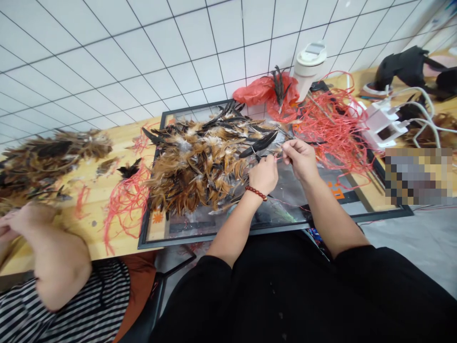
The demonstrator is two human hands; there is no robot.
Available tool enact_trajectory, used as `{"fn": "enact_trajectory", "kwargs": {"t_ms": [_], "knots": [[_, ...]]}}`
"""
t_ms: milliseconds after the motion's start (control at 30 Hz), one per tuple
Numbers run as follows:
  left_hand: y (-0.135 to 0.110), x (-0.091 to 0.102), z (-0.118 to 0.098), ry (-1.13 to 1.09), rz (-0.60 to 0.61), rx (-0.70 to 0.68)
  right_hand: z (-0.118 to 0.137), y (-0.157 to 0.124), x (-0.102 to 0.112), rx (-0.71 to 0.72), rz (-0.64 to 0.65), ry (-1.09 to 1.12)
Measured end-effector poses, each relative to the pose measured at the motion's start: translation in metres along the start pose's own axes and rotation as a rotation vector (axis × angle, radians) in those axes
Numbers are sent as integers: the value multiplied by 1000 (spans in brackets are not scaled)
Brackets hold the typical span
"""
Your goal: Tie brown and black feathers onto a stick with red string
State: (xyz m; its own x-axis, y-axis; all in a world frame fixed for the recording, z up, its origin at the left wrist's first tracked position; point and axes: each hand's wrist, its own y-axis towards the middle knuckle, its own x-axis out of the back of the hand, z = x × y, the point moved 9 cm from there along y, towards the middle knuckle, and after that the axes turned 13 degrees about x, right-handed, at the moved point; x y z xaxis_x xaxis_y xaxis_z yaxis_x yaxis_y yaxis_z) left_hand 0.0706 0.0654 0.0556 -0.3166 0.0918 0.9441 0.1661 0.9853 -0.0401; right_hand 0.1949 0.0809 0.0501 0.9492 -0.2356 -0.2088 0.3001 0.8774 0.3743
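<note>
My left hand [264,175], with a red bead bracelet on the wrist, is closed at the right side of a feather pile [200,166]. Dark quills run into its fingers, and a broad black feather [260,144] lies just above them. My right hand [302,159] faces it, thumb and forefinger pinched together. A thin red strand [279,159] shows between the two hands. The brown, black and whitish feathers rest on a glass-topped panel with a black frame [221,232]. My fingers partly hide what they grip.
A tangle of red plastic string [332,124], a red plastic bag [253,90] and a white canister [310,66] stand behind. At right are white plugs with cables [383,121]. A co-worker's arm [60,247] rests at left, near more feathers [60,152] and red string [124,205].
</note>
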Motion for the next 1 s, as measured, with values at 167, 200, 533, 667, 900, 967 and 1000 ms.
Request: {"fn": "enact_trajectory", "kwargs": {"t_ms": [167, 200, 533, 667, 900, 967, 1000], "knots": [[5, -3, 3, -62, 1, 1, 1, 4, 7, 82, 10, -165], [5, -3, 4, -65, -2, 2, 1, 4, 4, 97, 52, -198], [8, -3, 5, -351, 15, -24, -4, 0, -4, 130, 189, -379], [18, -17, 11, -962, 232, 74, 3, 1, 2, 169, 114, -421], [22, -34, 23, -1538, 440, 404, 15, 1, -2, 251, 136, -488], [22, -33, 25, -1573, 429, 414, 14, 1, -3, 249, 152, -474], [22, -33, 26, -1576, 416, 408, 14, 1, -4, 249, 162, -466]]}}
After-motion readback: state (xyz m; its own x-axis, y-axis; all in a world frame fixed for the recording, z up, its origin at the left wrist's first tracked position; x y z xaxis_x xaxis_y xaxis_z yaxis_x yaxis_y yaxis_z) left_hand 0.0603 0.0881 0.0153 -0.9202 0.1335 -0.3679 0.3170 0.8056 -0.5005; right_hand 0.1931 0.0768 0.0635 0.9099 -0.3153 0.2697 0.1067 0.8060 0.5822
